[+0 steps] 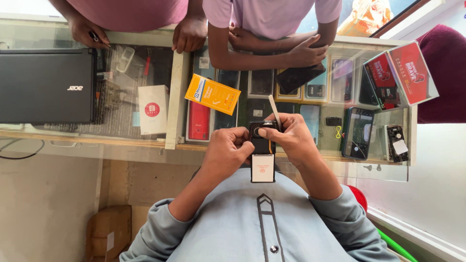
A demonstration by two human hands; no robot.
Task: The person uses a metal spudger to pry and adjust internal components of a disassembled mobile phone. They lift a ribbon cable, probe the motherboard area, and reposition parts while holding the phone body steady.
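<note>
Above the glass desk (pixel 291 160), close to the person's chest, both hands hold a small black phone (pixel 262 145) upright, its white lower back facing the camera. The left hand (pixel 228 150) has its fingers curled shut on the phone's left edge, while the right hand (pixel 291 138) grips the top, its fingers also pinching a thin pale stick (pixel 274 112). Farther along the desk lie a yellow card (pixel 212 94), a white box (pixel 152 109) and a closed black laptop (pixel 46 86), with other people's hands resting at the far edge.
</note>
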